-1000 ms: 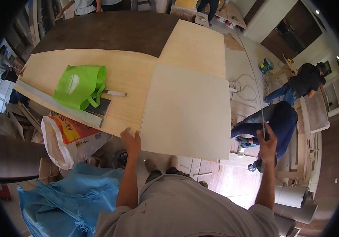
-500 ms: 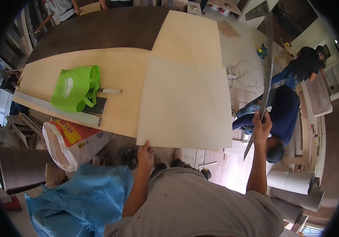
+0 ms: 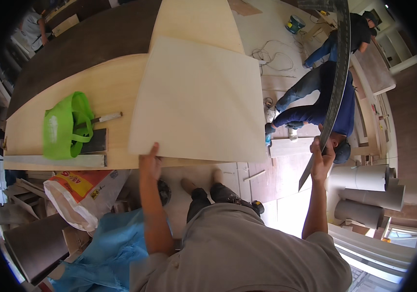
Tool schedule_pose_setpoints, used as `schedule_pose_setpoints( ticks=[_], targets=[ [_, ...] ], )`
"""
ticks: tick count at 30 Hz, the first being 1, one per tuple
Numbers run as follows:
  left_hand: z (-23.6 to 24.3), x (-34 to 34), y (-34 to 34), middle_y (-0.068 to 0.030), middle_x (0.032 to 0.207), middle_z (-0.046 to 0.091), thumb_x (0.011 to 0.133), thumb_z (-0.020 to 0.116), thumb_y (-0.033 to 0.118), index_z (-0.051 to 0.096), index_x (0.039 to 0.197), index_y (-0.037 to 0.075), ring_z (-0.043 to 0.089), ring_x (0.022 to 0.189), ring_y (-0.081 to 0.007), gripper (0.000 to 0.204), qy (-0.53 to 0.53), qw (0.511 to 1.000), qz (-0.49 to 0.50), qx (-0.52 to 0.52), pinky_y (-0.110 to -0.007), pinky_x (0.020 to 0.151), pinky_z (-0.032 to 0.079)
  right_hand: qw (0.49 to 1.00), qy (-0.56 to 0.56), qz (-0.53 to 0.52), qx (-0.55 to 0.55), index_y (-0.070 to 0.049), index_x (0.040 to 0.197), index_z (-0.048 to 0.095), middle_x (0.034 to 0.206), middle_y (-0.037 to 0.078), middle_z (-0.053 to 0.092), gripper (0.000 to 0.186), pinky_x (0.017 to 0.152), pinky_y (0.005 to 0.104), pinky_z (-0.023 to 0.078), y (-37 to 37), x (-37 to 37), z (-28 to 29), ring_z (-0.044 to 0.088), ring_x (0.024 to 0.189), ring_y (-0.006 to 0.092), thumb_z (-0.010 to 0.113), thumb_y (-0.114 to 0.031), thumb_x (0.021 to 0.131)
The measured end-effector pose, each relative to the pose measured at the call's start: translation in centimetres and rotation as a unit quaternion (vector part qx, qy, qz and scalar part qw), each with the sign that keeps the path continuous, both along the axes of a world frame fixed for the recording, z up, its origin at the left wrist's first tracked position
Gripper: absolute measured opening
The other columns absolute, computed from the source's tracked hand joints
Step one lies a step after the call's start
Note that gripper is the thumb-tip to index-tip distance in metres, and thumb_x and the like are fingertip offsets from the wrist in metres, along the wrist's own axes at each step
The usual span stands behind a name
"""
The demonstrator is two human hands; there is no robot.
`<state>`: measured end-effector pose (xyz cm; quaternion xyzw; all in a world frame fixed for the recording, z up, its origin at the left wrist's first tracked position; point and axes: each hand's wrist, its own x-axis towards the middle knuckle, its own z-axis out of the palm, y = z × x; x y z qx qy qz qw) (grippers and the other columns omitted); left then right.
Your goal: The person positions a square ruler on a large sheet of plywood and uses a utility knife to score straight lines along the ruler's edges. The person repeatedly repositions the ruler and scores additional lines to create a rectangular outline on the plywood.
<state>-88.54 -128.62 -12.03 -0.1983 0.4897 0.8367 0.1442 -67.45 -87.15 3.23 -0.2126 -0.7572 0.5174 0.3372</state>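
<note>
My left hand [image 3: 150, 163] grips the near left corner of a pale, thin flat sheet [image 3: 199, 102], its thumb lying on top. The sheet lies askew over the light wood boards [image 3: 116, 87], with its right side out past them. In my raised right hand [image 3: 321, 158] is a long metal carpenter's square [image 3: 338, 92], held upright near its lower end. Its short arm runs off at the top edge of the view. To the left, a green cloth bag [image 3: 60, 129] rests on the board beside a tool with a pale handle [image 3: 110, 117].
A crouching person in dark blue [image 3: 342, 97] works close on the right, another person [image 3: 359, 36] behind. Rolled sheets [image 3: 362, 177] lie at the right. A printed white sack [image 3: 79, 197] and blue cloth [image 3: 116, 243] are near left. A cable [image 3: 276, 58] trails on the floor.
The pale sheet has turned and slid left across the boards, my left hand moving with its corner. My right hand still holds the square upright. The whole view has shifted.
</note>
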Motion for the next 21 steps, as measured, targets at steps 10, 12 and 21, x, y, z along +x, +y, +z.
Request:
schedule_pose_setpoints(
  ticks=[10,12,21],
  targets=[
    [12.3,-12.8,-6.6,-0.0126,0.126,0.06,0.098,0.061,0.021,0.048,0.133,-0.003,0.06,0.113,-0.0234,0.045,0.183,0.983,-0.016,-0.011,-0.04,0.096,0.051,0.999,0.017,0.029,-0.043,0.007,0.135,0.052,0.081,-0.004,0.048,0.045,0.062,0.0192,0.032,0.1,4.5,-3.8,0.04,0.068,0.0036,0.06,-0.011,0.095],
    [13.9,-14.3,-6.7,-0.0134,0.126,0.06,0.098,0.061,0.028,0.048,0.134,-0.002,0.06,0.114,-0.0242,0.048,0.182,0.982,0.011,-0.043,-0.04,0.098,0.05,0.998,0.02,0.025,-0.063,0.006,0.135,0.052,0.081,-0.005,0.047,0.046,0.063,0.0197,0.033,-0.6,5.0,-3.5,0.04,0.068,0.0041,0.063,-0.014,0.095],
    [19.9,-26.0,-11.1,-0.0124,0.128,0.061,0.1,0.057,0.038,0.051,0.134,-0.004,0.061,0.113,-0.0215,0.054,0.25,0.938,-0.011,-0.241,-0.034,0.098,0.05,0.996,0.006,0.021,-0.082,0.009,0.134,0.051,0.08,0.003,0.056,0.059,0.067,0.0264,0.043,2.2,12.3,-2.9,0.05,0.07,0.0108,0.06,-0.037,0.098]
  ],
)
